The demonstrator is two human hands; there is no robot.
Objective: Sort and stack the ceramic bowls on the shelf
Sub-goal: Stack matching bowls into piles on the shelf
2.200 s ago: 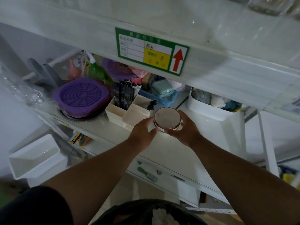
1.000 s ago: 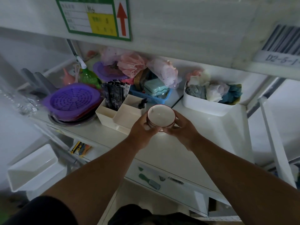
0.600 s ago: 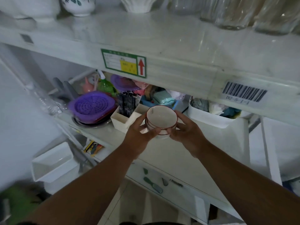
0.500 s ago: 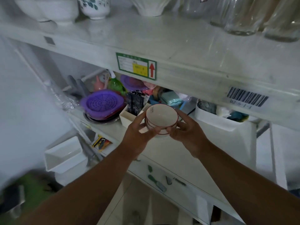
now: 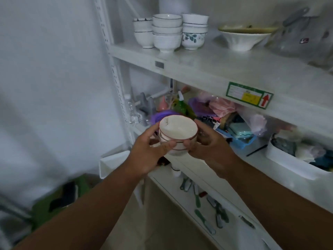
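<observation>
I hold a small stack of white bowls with red-brown rims (image 5: pixel 177 131) in front of the middle shelf. My left hand (image 5: pixel 147 156) grips its left side and my right hand (image 5: pixel 207 145) grips its right side, fingers curled round the stack. On the upper shelf (image 5: pixel 225 67) stand three stacks of white bowls: a dark-rimmed stack (image 5: pixel 143 31), a taller plain stack (image 5: pixel 166 32) and a stack with a leaf-patterned bottom bowl (image 5: pixel 194 31). To their right sits a wide white bowl (image 5: pixel 243 37).
Glassware in plastic (image 5: pixel 302 35) stands at the upper shelf's right. The middle shelf holds purple strainers (image 5: pixel 158 116), a green spray bottle (image 5: pixel 181 105), a blue basket (image 5: pixel 241 139) and a white bin of cloths (image 5: pixel 292 163). A white upright (image 5: pixel 111 69) frames the left.
My view has swung up and to the left, so the upper shelf's bowl stacks now show. Both hands keep hold of the bowl stack, which has moved left along the shelving.
</observation>
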